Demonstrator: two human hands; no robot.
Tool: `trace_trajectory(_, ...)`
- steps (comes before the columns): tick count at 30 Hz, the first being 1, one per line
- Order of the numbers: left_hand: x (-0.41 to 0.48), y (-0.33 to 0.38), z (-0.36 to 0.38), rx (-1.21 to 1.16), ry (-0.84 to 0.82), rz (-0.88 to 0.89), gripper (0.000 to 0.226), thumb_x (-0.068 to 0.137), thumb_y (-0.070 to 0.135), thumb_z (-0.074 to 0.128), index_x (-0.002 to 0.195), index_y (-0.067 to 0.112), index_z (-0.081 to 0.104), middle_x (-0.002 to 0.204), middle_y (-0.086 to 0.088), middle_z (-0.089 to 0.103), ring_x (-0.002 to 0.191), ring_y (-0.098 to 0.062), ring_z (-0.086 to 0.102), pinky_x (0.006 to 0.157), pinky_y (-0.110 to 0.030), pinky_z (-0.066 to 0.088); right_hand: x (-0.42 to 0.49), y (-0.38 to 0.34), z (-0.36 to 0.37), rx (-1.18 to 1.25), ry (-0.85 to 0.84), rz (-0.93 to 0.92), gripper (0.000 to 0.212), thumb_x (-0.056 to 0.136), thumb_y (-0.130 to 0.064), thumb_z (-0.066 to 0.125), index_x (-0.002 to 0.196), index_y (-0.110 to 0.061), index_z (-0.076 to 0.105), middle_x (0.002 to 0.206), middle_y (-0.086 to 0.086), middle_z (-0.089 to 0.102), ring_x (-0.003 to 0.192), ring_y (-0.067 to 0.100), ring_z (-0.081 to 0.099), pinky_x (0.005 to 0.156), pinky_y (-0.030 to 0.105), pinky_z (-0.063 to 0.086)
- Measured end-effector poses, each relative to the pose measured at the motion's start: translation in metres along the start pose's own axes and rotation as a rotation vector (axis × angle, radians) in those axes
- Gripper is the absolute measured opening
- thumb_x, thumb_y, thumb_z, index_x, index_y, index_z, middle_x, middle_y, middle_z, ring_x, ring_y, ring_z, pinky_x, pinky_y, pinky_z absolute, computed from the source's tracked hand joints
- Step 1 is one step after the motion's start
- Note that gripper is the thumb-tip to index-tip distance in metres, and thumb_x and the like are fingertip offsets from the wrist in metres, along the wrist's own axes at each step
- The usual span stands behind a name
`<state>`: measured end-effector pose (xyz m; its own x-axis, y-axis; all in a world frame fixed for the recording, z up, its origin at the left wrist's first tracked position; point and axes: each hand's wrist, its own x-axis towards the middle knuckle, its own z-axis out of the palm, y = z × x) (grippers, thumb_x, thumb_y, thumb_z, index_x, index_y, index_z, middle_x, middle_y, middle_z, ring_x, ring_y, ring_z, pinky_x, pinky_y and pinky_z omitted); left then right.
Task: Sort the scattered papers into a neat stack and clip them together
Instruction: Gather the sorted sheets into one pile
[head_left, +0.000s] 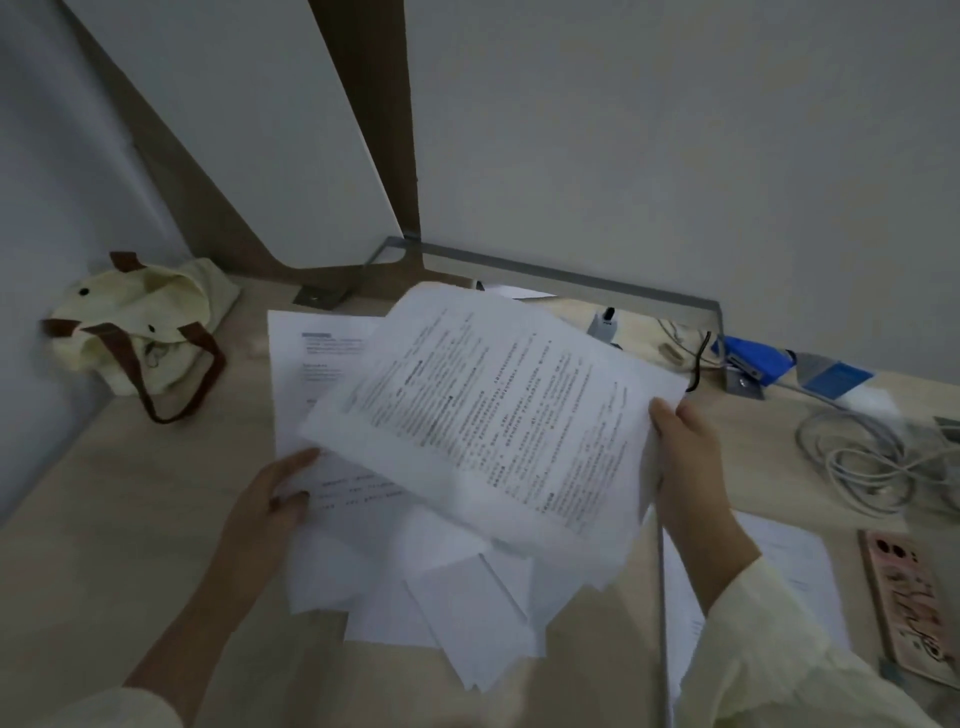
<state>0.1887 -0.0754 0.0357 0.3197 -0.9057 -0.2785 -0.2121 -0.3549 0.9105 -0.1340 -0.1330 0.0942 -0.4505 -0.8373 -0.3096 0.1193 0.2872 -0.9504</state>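
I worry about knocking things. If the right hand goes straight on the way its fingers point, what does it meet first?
Probably the thin black cord just beyond the right hand, which grips the white printed sheet; depth is unclear.

Dim, bluish, even indoor light with only soft shadows; the whole view is slightly soft, printed text unreadable, and edges bend from wide-angle distortion.

Office desk nook, wooden desk (130, 519), printed papers (493, 415), coiled cables (857, 462), partition panels (675, 156)
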Motion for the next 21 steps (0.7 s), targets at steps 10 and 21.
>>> trace_trajectory(10,-0.035,-0.042,0.025,-0.214,-0.035,-0.256,0.033,0.092,0.002,0.045,0.12,0.015,0.056,0.122,-0.002,0.053,0.095,-0.017,0.054,0.072,-0.025,0.044,-0.057,0.112,0.004,-0.009,-0.105,0.328,0.027,0.092,0.004,0.043,0.117,-0.007,0.048,0.106,0.014,0.057,0.075,0.023,0.059,0.049,0.022,0.057)
trace_trajectory(21,-0.042,-0.067,0.04,-0.111,0.059,-0.216,0.064,0.084,-0.009,0.048,0.14,0.016,0.031,0.126,-0.008,0.052,0.115,-0.028,0.051,0.096,-0.042,0.043,-0.065,0.159,0.005,-0.698,-0.544,0.035,0.037,0.083,-0.004,0.045,0.118,-0.015,0.053,0.117,0.01,0.053,0.106,0.026,0.05,0.079,0.02,0.045)
